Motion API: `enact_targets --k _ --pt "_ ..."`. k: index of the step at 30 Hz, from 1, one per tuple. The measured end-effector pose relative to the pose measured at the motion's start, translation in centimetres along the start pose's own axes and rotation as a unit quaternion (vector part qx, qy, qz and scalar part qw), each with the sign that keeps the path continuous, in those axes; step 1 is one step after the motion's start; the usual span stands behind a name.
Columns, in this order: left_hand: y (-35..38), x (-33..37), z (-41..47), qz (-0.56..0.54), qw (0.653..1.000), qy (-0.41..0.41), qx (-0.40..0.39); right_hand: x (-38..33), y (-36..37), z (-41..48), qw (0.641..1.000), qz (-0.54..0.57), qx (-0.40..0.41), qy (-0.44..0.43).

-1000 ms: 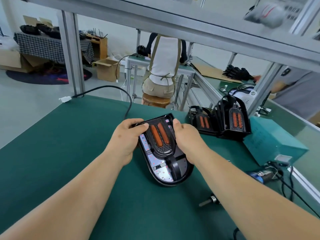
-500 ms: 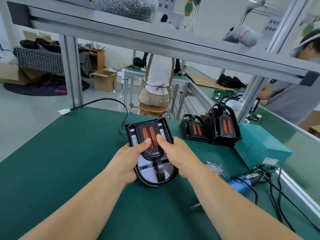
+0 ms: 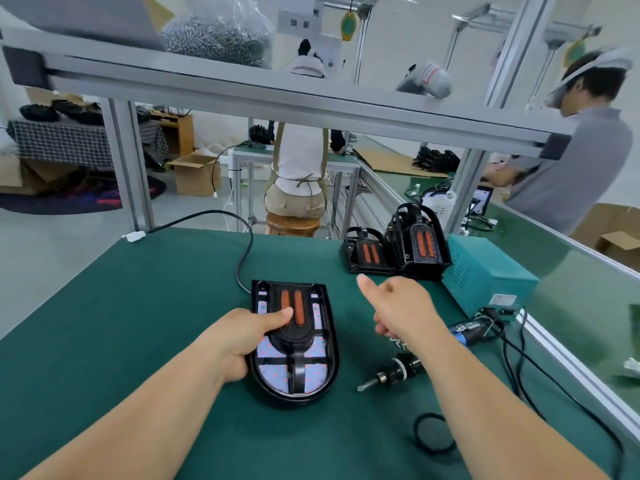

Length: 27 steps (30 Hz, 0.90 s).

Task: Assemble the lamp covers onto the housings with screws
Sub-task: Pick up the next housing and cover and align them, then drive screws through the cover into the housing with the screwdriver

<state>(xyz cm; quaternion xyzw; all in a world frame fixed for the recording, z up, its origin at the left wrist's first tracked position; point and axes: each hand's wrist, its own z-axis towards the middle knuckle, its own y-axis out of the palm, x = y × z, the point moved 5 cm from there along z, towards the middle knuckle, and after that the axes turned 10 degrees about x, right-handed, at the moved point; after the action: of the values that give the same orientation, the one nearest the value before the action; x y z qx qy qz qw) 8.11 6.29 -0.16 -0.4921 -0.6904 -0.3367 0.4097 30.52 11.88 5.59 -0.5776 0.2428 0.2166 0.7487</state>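
A black D-shaped lamp housing [image 3: 329, 362] with a white LED board lies flat on the green bench. On it sits a black cover [image 3: 294, 332] with two orange strips. My left hand [image 3: 239, 341] grips the housing's left edge, thumb pressed on the cover. My right hand [image 3: 398, 310] hovers off the lamp to the right, thumb stuck out, fingers curled down over a small pile of screws [image 3: 398, 344]; its fingertips are hidden. An electric screwdriver [image 3: 391, 374] lies just in front of the screws.
More black lamps [image 3: 398, 251] stand stacked at the back right beside a teal box [image 3: 485, 271]. A black ring [image 3: 433, 433] lies near my right forearm. Cables [image 3: 519, 358] run along the right edge; one cable [image 3: 242, 258] crosses behind the lamp. Two people work beyond the bench.
My right hand has let go of the cover and moved right, over the screws. My left hand stays on the lamp. The view has tilted up.
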Motion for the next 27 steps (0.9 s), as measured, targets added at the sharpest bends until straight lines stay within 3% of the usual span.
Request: enact_targets --k 2,6,12,16,22,24,27 --pt "0.2 0.3 -0.1 0.032 0.999 0.010 0.012 2.7 -2.8 0.4 0.997 -0.056 0.054 0.007" --pt "1.1 1.0 -0.3 0.089 0.996 0.017 0.023 7.9 -5.1 -0.1 0.981 -0.159 0.078 0.074" --pt "1.1 1.1 -0.3 0.112 0.993 0.013 0.027 9.2 -3.9 -2.8 0.982 -0.132 0.082 0.108" --pt "1.4 0.9 -0.7 0.120 0.992 0.009 0.028 9.1 -2.7 -4.0 0.979 -0.014 0.087 0.182" --pt "1.3 0.8 -1.3 0.135 0.990 0.015 0.037 9.9 -2.2 -5.1 0.929 0.209 0.145 0.267" --pt "1.3 0.8 -1.4 0.135 0.990 0.015 0.038 10.2 -2.2 -5.5 0.884 0.330 0.163 0.289" --pt "1.3 0.6 -1.3 0.127 0.991 0.009 0.038 10.4 -2.6 -5.9 0.783 0.497 0.167 0.335"
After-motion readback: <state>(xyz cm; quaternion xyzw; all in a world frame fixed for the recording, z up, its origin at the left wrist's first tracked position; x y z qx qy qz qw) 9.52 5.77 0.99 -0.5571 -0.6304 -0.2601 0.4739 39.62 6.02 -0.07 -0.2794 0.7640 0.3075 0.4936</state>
